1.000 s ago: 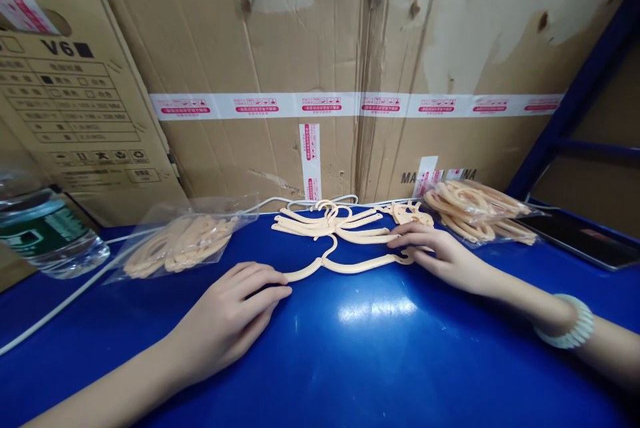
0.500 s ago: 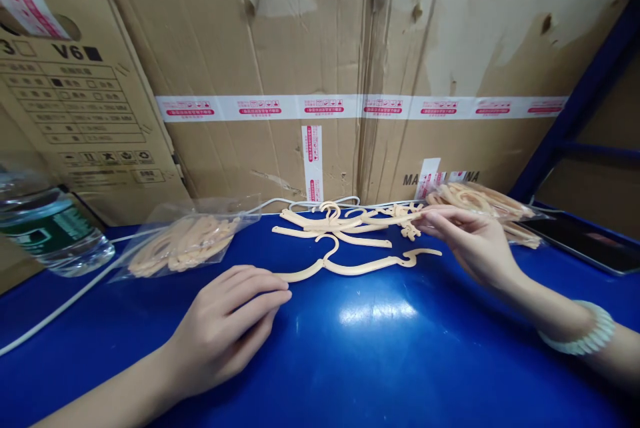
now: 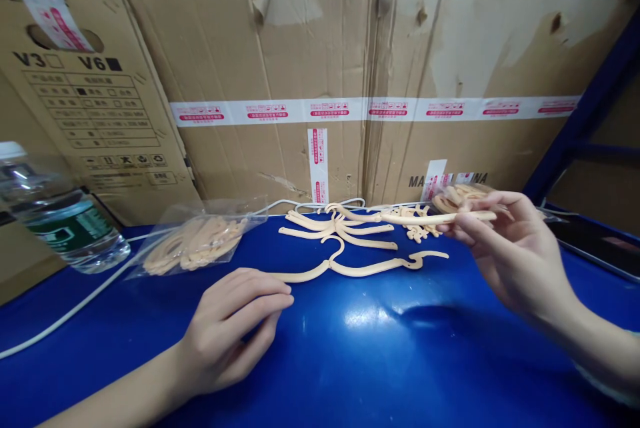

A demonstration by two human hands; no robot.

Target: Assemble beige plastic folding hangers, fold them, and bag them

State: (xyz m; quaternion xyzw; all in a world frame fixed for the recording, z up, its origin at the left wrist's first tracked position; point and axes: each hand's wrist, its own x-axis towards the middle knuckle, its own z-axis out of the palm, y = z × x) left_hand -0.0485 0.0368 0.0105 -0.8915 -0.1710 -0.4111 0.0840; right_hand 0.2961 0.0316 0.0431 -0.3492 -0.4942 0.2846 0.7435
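Observation:
My right hand (image 3: 505, 248) pinches one arm of a cream plastic hanger (image 3: 425, 218) and holds it level above the blue table (image 3: 380, 348). That hanger reaches left toward a loose pile of the same hangers (image 3: 340, 225) by the cardboard wall. Another single hanger (image 3: 360, 265) lies flat in front of the pile. My left hand (image 3: 235, 321) rests on the table with its fingers stretched out, the fingertips touching the left end of that flat hanger.
A clear bag of hangers (image 3: 195, 241) lies at the left, another bag (image 3: 460, 198) behind my right hand. A water bottle (image 3: 60, 218) lies far left, with a white cable (image 3: 75, 305) running across the table. Cardboard boxes (image 3: 320, 68) wall the back. A dark tablet (image 3: 595, 241) sits at the right.
My right hand left the end of the flat hanger, took hold of another hanger from the pile and lifted it up and to the right. My left hand stayed put.

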